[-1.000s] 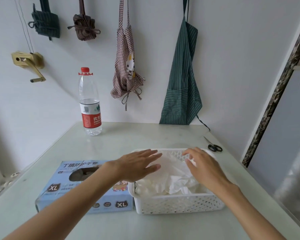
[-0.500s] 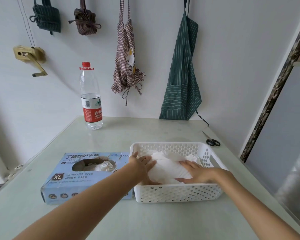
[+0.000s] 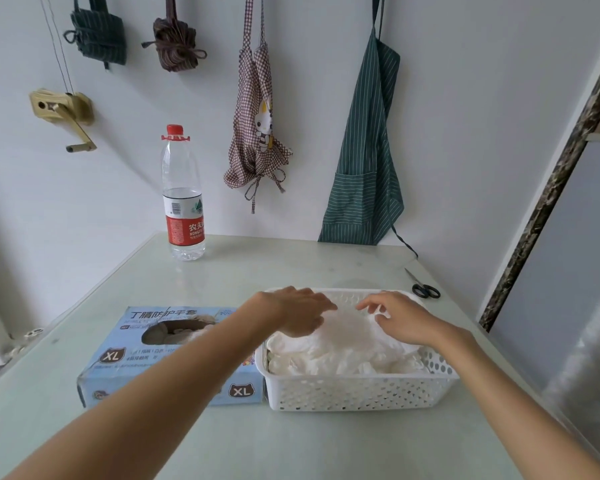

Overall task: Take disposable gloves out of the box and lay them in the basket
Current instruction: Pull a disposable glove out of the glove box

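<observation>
- Nearest, two bare forearms reach in from the bottom edge over the pale green table [image 3: 291, 445].
- Ahead of them stands the white perforated basket [image 3: 357, 393], its left end just beside the right end of the blue glove box [image 3: 125, 368].
- The basket holds a heap of white disposable gloves [image 3: 340, 355] that rises about to the rim.
- The left hand [image 3: 295, 311] is over the left part of the heap, palm down, fingers fairly straight and close together, pointing right; it seems to rest on the gloves and holds nothing that I can see.
- The right hand [image 3: 402, 317] is over the right part of the heap, fingers loosely bent and a little spread, fingertips at the glove material; whether it pinches a fold, I cannot tell.
- The box lies flat with "XL" marks on it, and pale gloves show in its oval opening [image 3: 168, 332].
- Farther right, black-handled scissors [image 3: 425, 289] lie near the table's edge.
- At the back left stands a water bottle [image 3: 182, 202] with a red cap.
- On the wall hang a checked apron [image 3: 257, 133] and a green striped apron [image 3: 364, 161].
</observation>
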